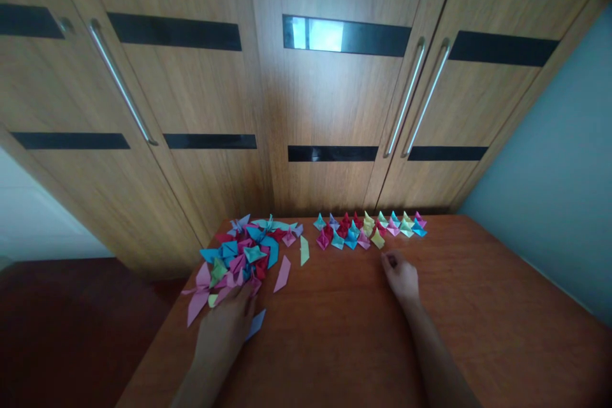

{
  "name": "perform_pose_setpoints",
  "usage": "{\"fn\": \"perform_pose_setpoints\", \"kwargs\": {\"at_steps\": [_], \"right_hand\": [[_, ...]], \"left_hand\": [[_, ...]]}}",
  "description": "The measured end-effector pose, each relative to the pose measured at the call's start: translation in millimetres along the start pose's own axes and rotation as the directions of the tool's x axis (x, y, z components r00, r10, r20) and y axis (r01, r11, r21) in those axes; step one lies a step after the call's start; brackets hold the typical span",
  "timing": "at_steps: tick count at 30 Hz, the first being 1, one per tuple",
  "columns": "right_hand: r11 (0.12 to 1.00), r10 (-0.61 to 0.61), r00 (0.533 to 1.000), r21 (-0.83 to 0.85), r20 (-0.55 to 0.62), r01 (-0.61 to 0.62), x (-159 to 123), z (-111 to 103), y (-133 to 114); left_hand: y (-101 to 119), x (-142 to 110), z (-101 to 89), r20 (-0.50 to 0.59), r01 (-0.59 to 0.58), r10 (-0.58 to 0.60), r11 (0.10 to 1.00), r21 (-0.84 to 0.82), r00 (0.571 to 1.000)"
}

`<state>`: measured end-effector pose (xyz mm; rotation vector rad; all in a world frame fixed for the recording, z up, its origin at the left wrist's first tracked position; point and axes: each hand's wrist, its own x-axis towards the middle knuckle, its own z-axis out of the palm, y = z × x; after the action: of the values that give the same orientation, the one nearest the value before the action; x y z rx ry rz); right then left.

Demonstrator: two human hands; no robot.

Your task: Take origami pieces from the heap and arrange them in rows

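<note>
My left hand (224,325) reaches into the near edge of a heap of folded paper pieces (229,247) in pink, blue, green and red. Its fingers stretch forward and touch pink paper there; the fingertips are partly hidden. A light-blue paper strip (257,324) lies beside that hand. On the right, my right hand (402,279) rests low over the table with its fingers curled in and no paper visible in them. Just beyond its fingertips sits a yellow folded piece (377,240), at the front of rows of small pointed origami pieces (351,240) in several colours.
A pink strip (282,274) and a pale-yellow strip (305,251) lie between the heap and the rows. The reddish-brown wooden table (329,338) stands against wooden cabinet doors (329,95) with metal handles (406,95). A pale blue wall (549,185) is on the right.
</note>
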<state>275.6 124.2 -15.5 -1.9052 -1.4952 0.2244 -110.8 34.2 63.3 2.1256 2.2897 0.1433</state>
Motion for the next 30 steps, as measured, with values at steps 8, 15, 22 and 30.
{"fn": "perform_pose_setpoints", "kwargs": {"at_steps": [8,15,22,30], "right_hand": [[0.999,0.032,0.999,-0.005,0.009,-0.032,2,1,0],[0.997,0.051,0.998,0.053,0.028,-0.053,1,-4,-3],[0.854,-0.144,0.975,0.519,0.170,0.036,-7,-5,-25],[0.660,-0.355,0.858,0.749,0.370,-0.050,-26,-9,-63]], "left_hand": [[-18,-10,15.4,-0.172,-0.077,0.066,0.996,-0.054,0.983],[-7,0,7.3,-0.459,-0.227,0.066,0.925,-0.306,0.886],[65,34,-1.8,-0.360,-0.325,0.088,0.662,-0.676,0.929],[127,57,23.9,-0.273,-0.349,0.228,0.441,-0.827,0.935]]}}
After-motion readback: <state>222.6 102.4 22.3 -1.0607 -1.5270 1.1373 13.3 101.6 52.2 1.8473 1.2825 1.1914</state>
